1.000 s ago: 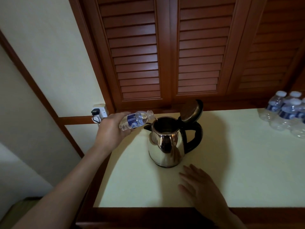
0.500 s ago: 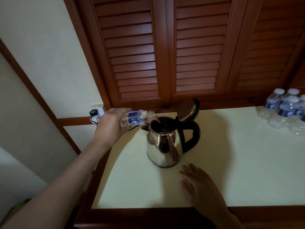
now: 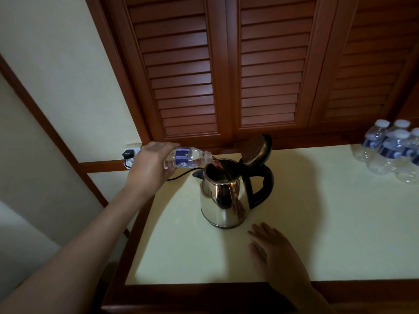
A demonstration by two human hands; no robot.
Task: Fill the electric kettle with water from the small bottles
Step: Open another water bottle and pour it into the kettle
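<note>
**One bottle is tipping into the kettle, and more wait at the side**

Through the head camera, the biggest thing I see is the wall of brown wooden doors (image 3: 226, 75) with slats. Below them is a pale yellow table (image 3: 328, 223) with a dark wood edge.

The shiny kettle (image 3: 223, 200) stands on the table, near the left side. Its lid (image 3: 255, 150) is flipped up, so the top is wide open. Its black handle points right.

Far over on the right, well apart from the kettle, is a bunch of full bottles (image 3: 390, 150). Each one I can see has a white cap on.

The left hand (image 3: 150, 164) is up over the table's left edge. Its fingers are wrapped round the bottom end of a small bottle (image 3: 188, 157). The bottle lies almost on its side, with no cap, and its mouth is just over the kettle's rim. I think a thin line of water is running in.

The right hand (image 3: 274, 248) lies flat on the table just in front of the kettle. Its fingers are straight and hold nothing.

A black cord (image 3: 181, 176) runs from behind the kettle toward a plug (image 3: 127, 154) on the wall.

So the pouring is going on now. I cannot tell how much water is in the kettle. I think the capped bottles are yet to be opened and poured.
</note>
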